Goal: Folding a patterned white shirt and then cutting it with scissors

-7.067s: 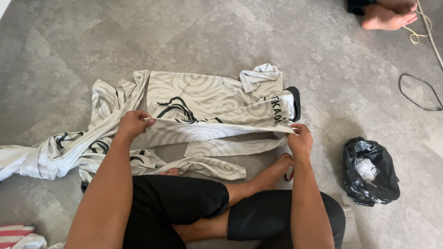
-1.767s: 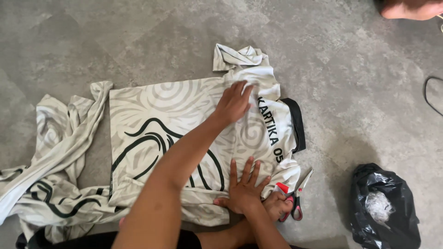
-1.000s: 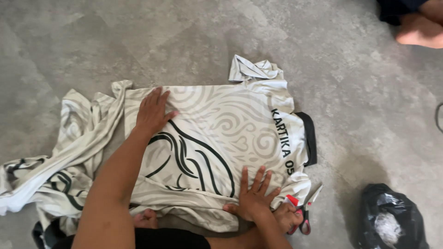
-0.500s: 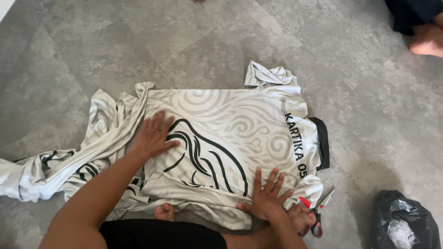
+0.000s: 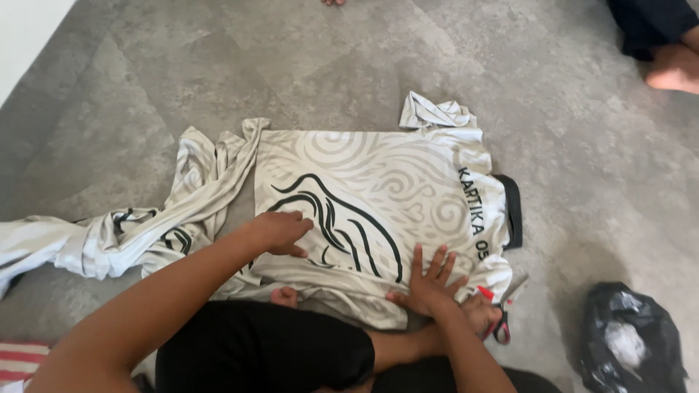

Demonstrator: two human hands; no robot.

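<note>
Seated on a grey floor [image 5: 182,65], legs in black shorts [image 5: 262,349] folded under the near edge of a cream jersey [image 5: 378,182]; jersey spread flat on the floor in front of the knees, printed with pale swirls and bold black curved lines, dark collar at its right end, black lettering running down beside the collar, one short sleeve [image 5: 435,113] crumpled at the far edge; left hand [image 5: 280,231] resting palm down on the jersey near its left part, fingers loosely curled and close together, pressing the cloth, gripping nothing; right hand [image 5: 429,284] flat on the near right part of the jersey, fingers spread wide, pressing the fabric down, pinching nothing; a bare toe [image 5: 284,296] showing just beneath the near hem between the two arms; more cream cloth [image 5: 145,229] of the same pattern bunched and trailing away to the left, touching the jersey's left edge; red-handled scissors [image 5: 499,324] lying on the floor just beside the right wrist, at the jersey's near right corner, partly hidden by the foot there; a black plastic bag [image 5: 630,342] with something white inside, sitting apart at the lower right; a striped red and white cloth [image 5: 22,360] at the lower left corner; another person's bare foot [image 5: 673,69] and dark clothing at the upper right corner, well apart from the jersey.
</note>
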